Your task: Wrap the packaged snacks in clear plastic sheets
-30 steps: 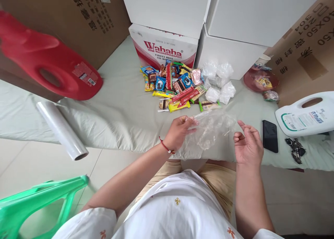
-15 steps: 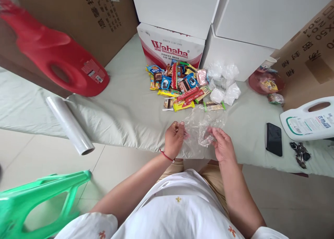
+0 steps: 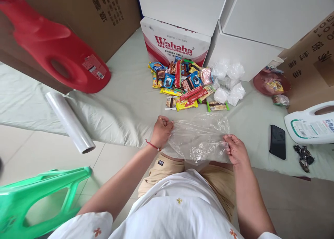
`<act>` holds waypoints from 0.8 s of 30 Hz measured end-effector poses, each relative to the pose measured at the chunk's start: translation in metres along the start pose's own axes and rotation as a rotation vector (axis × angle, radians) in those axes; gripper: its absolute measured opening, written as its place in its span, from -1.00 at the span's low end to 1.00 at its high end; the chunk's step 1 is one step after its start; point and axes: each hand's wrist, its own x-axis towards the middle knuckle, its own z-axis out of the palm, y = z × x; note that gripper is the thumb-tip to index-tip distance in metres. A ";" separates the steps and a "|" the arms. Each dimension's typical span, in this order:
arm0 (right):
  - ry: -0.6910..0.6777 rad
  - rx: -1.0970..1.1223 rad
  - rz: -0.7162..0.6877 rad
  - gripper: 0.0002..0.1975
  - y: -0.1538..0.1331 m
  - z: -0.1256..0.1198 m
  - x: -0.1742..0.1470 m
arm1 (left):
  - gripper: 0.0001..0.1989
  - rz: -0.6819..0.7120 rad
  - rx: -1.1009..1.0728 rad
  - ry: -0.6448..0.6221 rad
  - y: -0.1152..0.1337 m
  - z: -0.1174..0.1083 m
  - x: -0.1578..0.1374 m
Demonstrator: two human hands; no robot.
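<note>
Your left hand (image 3: pixel 162 132) and right hand (image 3: pixel 236 150) each pinch one side of the clear plastic film (image 3: pixel 199 138), which is spread at twelve o'clock from you. If you pull too strongly, it may tear; if one pinch becomes loose, it may fold and stick to itself.

The back of my left hand (image 3: pixel 162 132) hides its palm. The left edge cuts the green stool (image 3: pixel 52 184), the right edge the white bottle (image 3: pixel 310 124). Snacks (image 3: pixel 182 84) hide the lower front of the water box (image 3: pixel 177 46). I cannot read the small red label (image 3: pixel 94 67).
</note>
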 end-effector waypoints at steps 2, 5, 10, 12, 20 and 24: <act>-0.003 -0.058 0.028 -0.41 -0.002 -0.008 0.001 | -0.57 -0.012 0.032 -0.037 -0.001 -0.004 -0.001; -0.083 -0.074 0.083 -0.38 -0.004 -0.016 -0.004 | -0.44 -0.034 0.028 -0.149 0.000 -0.004 -0.005; -0.212 -0.164 0.089 -0.35 -0.001 -0.023 -0.017 | -0.04 -0.130 -0.117 -0.297 0.011 0.002 -0.013; -0.196 -0.245 0.062 -0.38 0.004 -0.029 -0.020 | 0.09 -0.132 -0.212 -0.380 0.019 0.003 -0.015; -0.144 -0.285 0.004 -0.51 0.023 -0.053 -0.026 | 0.23 -0.024 -0.109 -0.391 0.013 0.003 -0.008; -0.109 -0.297 -0.090 -0.55 0.027 -0.047 -0.022 | 0.26 0.002 0.082 -0.228 0.004 -0.004 0.000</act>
